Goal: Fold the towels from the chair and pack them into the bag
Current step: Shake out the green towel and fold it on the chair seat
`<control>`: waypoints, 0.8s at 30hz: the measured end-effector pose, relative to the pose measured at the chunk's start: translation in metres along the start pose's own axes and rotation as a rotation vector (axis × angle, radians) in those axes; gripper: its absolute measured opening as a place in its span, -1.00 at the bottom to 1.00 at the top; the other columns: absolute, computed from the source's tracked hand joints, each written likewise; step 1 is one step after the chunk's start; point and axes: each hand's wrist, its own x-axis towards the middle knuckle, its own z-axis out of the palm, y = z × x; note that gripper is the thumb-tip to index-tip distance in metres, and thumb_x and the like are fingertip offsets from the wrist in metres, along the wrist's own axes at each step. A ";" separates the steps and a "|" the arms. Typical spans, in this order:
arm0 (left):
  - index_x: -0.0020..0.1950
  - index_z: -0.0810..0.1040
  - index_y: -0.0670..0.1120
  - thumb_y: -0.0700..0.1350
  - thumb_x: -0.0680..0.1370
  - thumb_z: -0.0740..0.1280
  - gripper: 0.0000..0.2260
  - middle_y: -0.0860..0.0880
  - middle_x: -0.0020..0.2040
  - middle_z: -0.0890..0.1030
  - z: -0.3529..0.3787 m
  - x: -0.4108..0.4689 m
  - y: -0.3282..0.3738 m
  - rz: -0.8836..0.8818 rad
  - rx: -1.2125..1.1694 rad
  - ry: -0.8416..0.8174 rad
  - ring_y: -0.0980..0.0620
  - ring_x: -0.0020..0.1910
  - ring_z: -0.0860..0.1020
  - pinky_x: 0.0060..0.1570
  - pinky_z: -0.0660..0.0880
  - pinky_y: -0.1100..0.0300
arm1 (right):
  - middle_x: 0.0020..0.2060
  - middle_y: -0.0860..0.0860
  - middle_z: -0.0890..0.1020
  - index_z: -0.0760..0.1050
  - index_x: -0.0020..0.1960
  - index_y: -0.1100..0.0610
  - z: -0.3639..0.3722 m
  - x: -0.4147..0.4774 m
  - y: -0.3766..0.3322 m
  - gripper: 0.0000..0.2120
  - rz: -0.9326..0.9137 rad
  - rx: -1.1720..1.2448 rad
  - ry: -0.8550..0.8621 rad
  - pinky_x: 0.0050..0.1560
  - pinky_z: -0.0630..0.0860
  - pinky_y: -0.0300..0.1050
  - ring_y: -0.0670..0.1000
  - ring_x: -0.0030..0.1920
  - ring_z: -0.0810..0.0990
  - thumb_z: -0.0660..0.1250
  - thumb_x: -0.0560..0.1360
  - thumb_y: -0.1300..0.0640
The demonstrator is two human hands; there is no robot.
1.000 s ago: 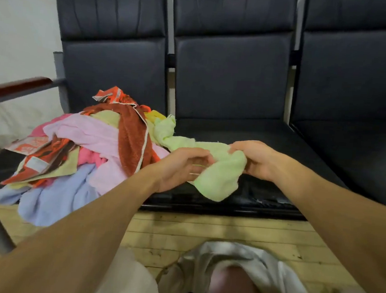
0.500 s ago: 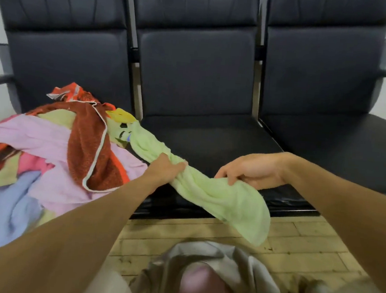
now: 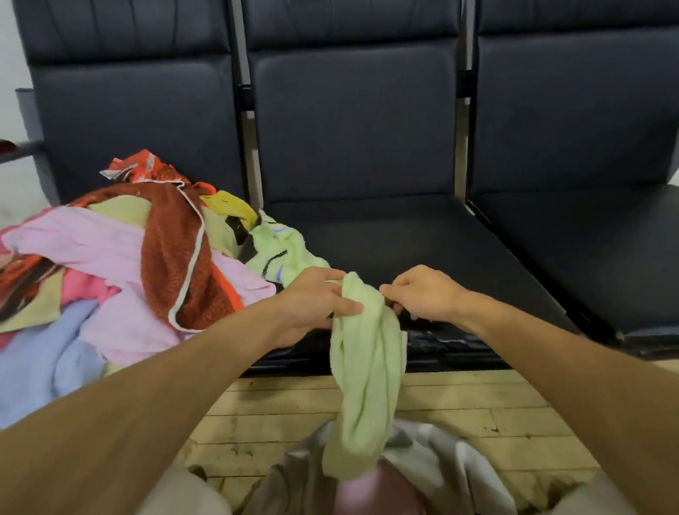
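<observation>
A person's left grip [image 3: 318,298] is clamped round the top of a pale green towel [image 3: 364,381], fingers and thumb curled over the bunched cloth. The right grip [image 3: 422,294] pinches the same top edge just to its right, so the two hands sit close together with fabric between them. The towel hangs straight down from both grips in a loose twist. Its lower end dangles at the mouth of an open beige bag [image 3: 459,470], which sits on the wooden floor [image 3: 277,407] directly below the grips. Something pink shows inside the bag, too blurred to identify. Left of the left grip, a pile [image 3: 106,263] of towels in pink, rust-red, blue, yellow and orange print covers the seat of the left chair [image 3: 129,119]. A second green towel [image 3: 281,252] with dark markings lies at the pile's edge, just behind the left grip. The dark middle chair [image 3: 351,136] stands behind both grips, and the right chair [image 3: 583,134] stands beyond the right grip.
</observation>
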 end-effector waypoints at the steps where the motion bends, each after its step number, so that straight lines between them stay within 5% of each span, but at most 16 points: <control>1: 0.41 0.35 -0.20 -0.37 0.46 0.41 -0.46 -0.12 0.08 0.65 -0.001 -0.004 0.000 0.008 -0.004 -0.017 -0.02 0.06 0.63 0.10 0.56 0.06 | -0.10 0.11 0.68 0.63 0.01 0.22 0.005 0.002 -0.003 -0.55 0.019 0.004 -0.019 -0.20 0.42 -0.12 0.01 -0.20 0.52 0.20 0.58 -0.15; 4: 0.37 0.40 -0.22 -0.42 0.46 0.37 -0.51 -0.10 0.03 0.65 -0.008 -0.012 -0.002 0.026 -0.019 -0.019 0.01 0.00 0.63 0.08 0.57 0.07 | -0.16 0.12 0.62 0.61 0.06 0.30 0.015 0.003 -0.012 -0.42 0.028 0.031 -0.047 -0.24 0.39 -0.12 0.05 -0.22 0.47 0.21 0.54 -0.23; 7: 0.38 0.40 -0.21 -0.39 0.48 0.38 -0.53 -0.13 0.08 0.64 -0.015 -0.015 -0.003 0.038 -0.030 -0.011 -0.01 0.03 0.64 0.05 0.59 0.10 | -0.04 0.08 0.66 0.64 0.05 0.19 0.020 0.004 -0.014 -0.67 0.006 0.127 -0.055 -0.16 0.47 -0.09 0.04 -0.15 0.54 0.27 0.57 -0.06; 10: 0.34 0.45 -0.19 -0.28 0.53 0.37 -0.62 -0.17 0.12 0.63 -0.019 -0.018 -0.003 0.038 -0.022 -0.058 -0.03 0.09 0.63 0.07 0.59 0.07 | -0.13 0.02 0.62 0.64 0.04 0.13 0.023 0.003 -0.015 -0.84 -0.006 0.215 -0.082 -0.27 0.40 -0.22 -0.07 -0.23 0.49 0.29 0.56 0.18; 17: 0.28 0.46 -0.11 -0.25 0.53 0.37 -0.67 -0.11 0.01 0.63 -0.024 -0.018 0.001 0.091 0.168 0.055 0.02 -0.02 0.63 -0.09 0.61 0.16 | -0.02 0.09 0.67 0.59 0.06 0.16 0.022 -0.002 -0.027 -0.85 0.031 0.576 -0.023 -0.06 0.58 -0.13 0.01 0.01 0.63 0.31 0.55 0.30; 24: 0.29 0.45 -0.14 -0.30 0.55 0.28 -0.69 -0.16 0.04 0.62 -0.032 -0.021 0.012 0.106 0.036 0.166 -0.06 0.07 0.61 0.10 0.57 0.00 | 0.03 0.18 0.61 0.46 0.21 0.19 0.005 -0.016 -0.034 -0.75 0.045 0.924 -0.002 -0.03 0.60 0.01 0.11 0.04 0.63 0.25 0.57 0.38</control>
